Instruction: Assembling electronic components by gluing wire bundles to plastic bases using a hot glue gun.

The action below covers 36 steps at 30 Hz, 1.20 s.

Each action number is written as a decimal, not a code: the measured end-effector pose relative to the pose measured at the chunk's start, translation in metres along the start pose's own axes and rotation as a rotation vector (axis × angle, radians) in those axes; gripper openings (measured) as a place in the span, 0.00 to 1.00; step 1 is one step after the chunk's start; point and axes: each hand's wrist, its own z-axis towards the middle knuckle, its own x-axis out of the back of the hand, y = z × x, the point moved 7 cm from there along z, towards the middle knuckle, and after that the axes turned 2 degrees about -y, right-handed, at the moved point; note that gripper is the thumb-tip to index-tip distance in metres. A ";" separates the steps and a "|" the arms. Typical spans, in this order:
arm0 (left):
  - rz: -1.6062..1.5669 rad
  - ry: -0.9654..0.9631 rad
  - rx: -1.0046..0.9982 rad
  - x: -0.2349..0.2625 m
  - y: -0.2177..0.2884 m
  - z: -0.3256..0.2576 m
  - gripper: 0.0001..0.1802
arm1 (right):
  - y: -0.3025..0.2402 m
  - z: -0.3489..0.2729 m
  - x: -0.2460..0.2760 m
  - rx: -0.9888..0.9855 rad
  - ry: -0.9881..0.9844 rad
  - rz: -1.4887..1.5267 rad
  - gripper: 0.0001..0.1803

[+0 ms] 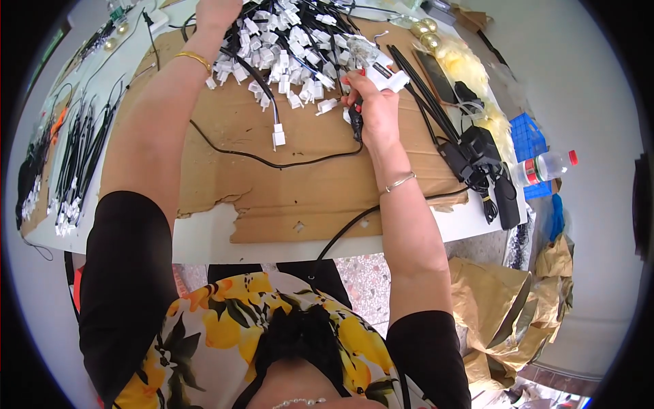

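My right hand (376, 103) is closed around a white, gun-shaped corded tool (387, 76) with a dark label. Red shows near its fingers, and the black lower end has a black cord running left from it across the cardboard. My left hand (219, 12) reaches to the far edge, beside the heap; its fingers are cut off or hidden, so what they hold does not show. Between the hands lies a big pile of white plug connectors (286, 58) on black wires. One black cable with a white connector (278, 135) hangs out toward me.
Brown cardboard (293, 198) with a torn near edge covers the white table. More wire bundles (80, 160) lie at left. At right are black rods (426, 99), black power adapters (477, 153), yellow fluffy material (463, 61), a plastic bottle (545, 167) and a blue basket (528, 136).
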 end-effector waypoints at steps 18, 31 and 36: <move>-0.750 -0.271 0.505 0.115 -0.024 -0.077 0.23 | -0.001 -0.001 -0.002 0.045 -0.060 -0.038 0.06; -0.866 -0.017 0.532 0.155 -0.008 -0.072 0.15 | -0.004 -0.007 -0.002 0.035 -0.064 -0.041 0.06; -0.823 0.051 0.469 0.192 -0.011 -0.069 0.08 | -0.002 -0.005 -0.003 0.022 -0.079 -0.045 0.06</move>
